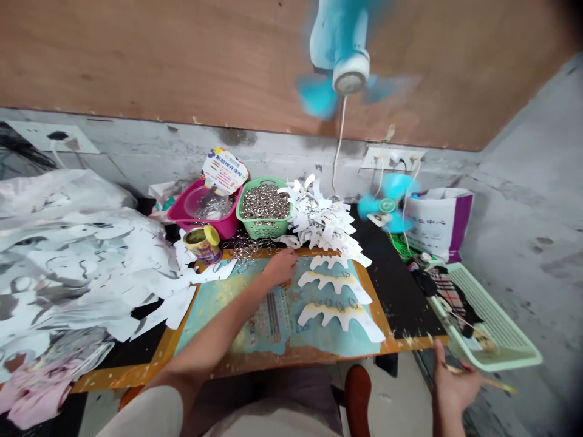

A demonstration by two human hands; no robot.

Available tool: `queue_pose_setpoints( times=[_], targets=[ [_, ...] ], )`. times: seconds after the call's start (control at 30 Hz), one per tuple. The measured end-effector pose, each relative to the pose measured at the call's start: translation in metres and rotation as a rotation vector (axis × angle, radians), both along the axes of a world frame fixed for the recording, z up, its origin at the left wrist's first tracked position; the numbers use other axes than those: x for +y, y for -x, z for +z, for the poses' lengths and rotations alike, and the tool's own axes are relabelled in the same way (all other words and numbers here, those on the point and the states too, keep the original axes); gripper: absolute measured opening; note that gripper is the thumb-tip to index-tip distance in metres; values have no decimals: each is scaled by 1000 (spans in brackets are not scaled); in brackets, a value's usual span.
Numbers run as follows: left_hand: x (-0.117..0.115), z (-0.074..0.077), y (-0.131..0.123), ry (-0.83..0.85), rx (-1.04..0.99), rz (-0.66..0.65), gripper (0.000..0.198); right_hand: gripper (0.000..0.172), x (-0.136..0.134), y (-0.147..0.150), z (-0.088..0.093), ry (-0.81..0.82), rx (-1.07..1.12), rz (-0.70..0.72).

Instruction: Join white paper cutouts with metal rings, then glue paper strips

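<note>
My left hand [281, 267] reaches over the blue-green board [218, 303], fingers curled together beside loose metal rings [250, 247]; what they pinch, if anything, is too small to make out. Past the table's front right corner, my right hand [455, 382] is closed around a thin brush [498, 385] with a yellowish tip. White scalloped pieces lie on the board's right side: a front one [341, 317] and one behind it [337, 284] carry metal rings along yellowish edges. More such pieces [323, 218] are heaped farther back.
A green basket [266, 229] full of metal rings stands beside a pink basket [228, 227] and an open yellow can [203, 244]. White cut sheets [91, 267] pile up at left. Two fans [350, 74] spin at the back. A pale green tray [505, 321] sits at right.
</note>
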State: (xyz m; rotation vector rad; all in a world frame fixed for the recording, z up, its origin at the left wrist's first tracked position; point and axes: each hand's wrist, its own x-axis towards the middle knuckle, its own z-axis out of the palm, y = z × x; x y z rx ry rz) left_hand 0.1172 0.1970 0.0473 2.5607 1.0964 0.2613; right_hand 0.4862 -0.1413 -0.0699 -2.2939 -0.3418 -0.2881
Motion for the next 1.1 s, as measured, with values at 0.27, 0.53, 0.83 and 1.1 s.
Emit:
queue_pose_setpoints(
  times=[0.27,0.53,0.83,1.1],
  targets=[
    [6,-8,38,138,40,0,30,42,-5,27,10,-28,31,-138],
    [13,-12,-37,250,-41,4,32,33,2,50,37,-180,-107,-156],
    [7,-26,-62,264,-18,84,34,32,11,66,52,-266,-155,-72],
    [-5,-27,-55,151,-91,85,33,31,25,82,52,-273,-134,18]
  ],
)
